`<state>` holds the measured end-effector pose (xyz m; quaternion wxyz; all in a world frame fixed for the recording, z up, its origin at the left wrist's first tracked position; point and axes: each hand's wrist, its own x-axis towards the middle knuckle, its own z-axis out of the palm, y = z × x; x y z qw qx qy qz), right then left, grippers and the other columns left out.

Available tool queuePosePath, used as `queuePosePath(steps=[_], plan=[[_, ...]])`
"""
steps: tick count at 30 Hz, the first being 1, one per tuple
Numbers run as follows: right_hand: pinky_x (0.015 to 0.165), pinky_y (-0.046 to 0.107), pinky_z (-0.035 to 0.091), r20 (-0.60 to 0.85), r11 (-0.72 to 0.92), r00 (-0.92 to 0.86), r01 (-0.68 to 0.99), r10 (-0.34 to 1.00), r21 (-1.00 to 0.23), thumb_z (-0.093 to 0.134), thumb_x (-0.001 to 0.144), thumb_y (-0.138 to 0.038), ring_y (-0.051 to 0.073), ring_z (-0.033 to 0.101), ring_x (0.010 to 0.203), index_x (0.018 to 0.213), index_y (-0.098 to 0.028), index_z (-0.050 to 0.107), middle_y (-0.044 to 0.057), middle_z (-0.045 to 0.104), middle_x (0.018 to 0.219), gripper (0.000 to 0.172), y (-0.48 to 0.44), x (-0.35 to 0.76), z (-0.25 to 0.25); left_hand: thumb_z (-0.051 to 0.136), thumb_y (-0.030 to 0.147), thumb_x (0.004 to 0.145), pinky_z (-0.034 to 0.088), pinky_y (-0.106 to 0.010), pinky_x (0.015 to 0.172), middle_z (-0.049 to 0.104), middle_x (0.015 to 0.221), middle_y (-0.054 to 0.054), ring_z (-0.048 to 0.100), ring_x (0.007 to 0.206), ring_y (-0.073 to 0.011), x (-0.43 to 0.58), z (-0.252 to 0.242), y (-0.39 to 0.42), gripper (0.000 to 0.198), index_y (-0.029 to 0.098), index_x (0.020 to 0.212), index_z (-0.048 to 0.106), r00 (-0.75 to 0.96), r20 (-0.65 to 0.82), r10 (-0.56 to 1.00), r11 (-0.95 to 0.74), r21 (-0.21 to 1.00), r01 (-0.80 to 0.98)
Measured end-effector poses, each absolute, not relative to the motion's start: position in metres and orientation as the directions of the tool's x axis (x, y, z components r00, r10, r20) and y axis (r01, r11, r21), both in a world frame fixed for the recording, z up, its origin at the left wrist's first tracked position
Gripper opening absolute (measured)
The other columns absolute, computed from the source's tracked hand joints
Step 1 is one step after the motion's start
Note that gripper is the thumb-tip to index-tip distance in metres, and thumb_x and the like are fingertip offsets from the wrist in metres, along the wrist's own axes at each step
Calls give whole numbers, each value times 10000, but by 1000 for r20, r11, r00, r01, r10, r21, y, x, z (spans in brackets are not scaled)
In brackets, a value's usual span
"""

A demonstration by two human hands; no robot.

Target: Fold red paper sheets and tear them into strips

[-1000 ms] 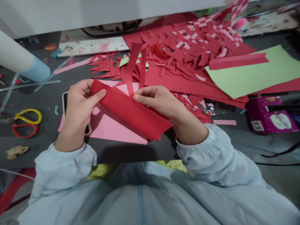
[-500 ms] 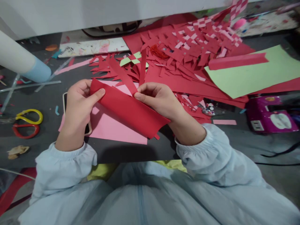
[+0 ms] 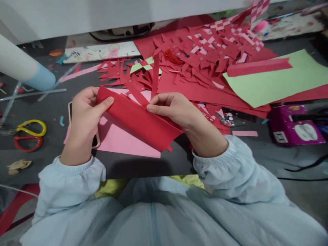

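A folded red paper sheet [image 3: 139,123] cut into strips is held between both hands above a pink sheet [image 3: 120,140]. My left hand [image 3: 85,114] pinches its left end, thumb on top. My right hand [image 3: 170,109] pinches its upper edge near the middle, where a red strip [image 3: 135,94] slants up and to the left. Another strip [image 3: 155,77] stands upright behind my right hand. A phone [image 3: 70,112] lies partly under my left hand and the pink sheet.
A heap of red paper strips and red-and-white woven pieces [image 3: 205,44] fills the far middle. A light green sheet [image 3: 276,77] with a red strip lies right. Scissors [image 3: 29,133] lie left, a purple device [image 3: 294,128] right, a white roll [image 3: 23,65] far left.
The red strip at my right fingers has swung from upright to slanting left and lower. The folded sheet's right end has drawn slightly left. My left hand has stayed put.
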<state>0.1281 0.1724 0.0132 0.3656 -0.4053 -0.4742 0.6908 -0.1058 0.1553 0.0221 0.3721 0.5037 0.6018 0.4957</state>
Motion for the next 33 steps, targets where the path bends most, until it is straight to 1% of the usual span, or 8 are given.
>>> queuePosePath(steps=[5,13,20,23,26,27,29,33], plan=[[606,227,492,-163,-238,-361,-173,918,-956,868,574,-374,94,594,614,663,-171,674,-19,665,655,294,171,124,14,846,270,679,484,-228,665,700,749,86,590,686,-85,-106,21,157,231,210,800,659,-200,59,978,-24,984,175],[519,201,441,-221,-306,-368,-190,903,-933,877,551,-458,76,558,555,675,-174,650,-32,638,624,384,171,123,17,838,213,675,471,-244,621,688,718,55,595,642,-90,-105,21,157,189,201,766,673,-226,104,969,-75,988,134],[476,192,421,-324,-427,-409,-192,853,-883,895,489,-493,79,561,519,685,-178,644,-38,644,595,448,171,124,18,860,416,652,483,-303,775,668,1030,-2,619,940,-171,-103,7,164,448,244,995,627,-339,198,920,-128,968,218],[485,189,427,-327,-436,-383,-242,864,-867,893,512,-474,73,554,519,689,-183,639,-45,641,603,425,171,122,18,829,415,705,468,-298,796,618,1174,-28,589,992,-166,-100,6,160,455,250,1062,601,-406,348,845,-214,916,340],[506,196,446,-330,-428,-336,-278,882,-860,880,562,-431,70,549,532,703,-195,634,-50,641,635,369,171,122,18,764,363,792,460,-268,722,644,939,11,596,818,-123,-93,14,149,223,251,933,632,-329,548,769,-361,797,484],[519,200,456,-328,-420,-321,-286,889,-861,871,583,-423,73,555,546,708,-199,631,-48,646,654,352,171,121,18,711,366,840,451,-257,654,635,779,31,589,694,-104,-89,18,145,150,242,804,637,-273,508,817,-331,800,500],[543,207,475,-318,-407,-301,-303,899,-862,860,603,-432,80,573,577,712,-206,620,-44,653,684,347,170,120,17,603,398,907,386,-243,487,512,455,43,492,439,-78,-83,24,139,439,211,512,557,-128,348,929,-235,819,524],[561,215,493,-311,-416,-322,-339,894,-844,886,537,-479,93,592,600,706,-207,597,-36,660,691,431,167,117,14,526,544,898,385,-231,410,565,399,-5,538,373,-110,-77,27,135,557,196,469,603,25,-90,996,68,881,468]])
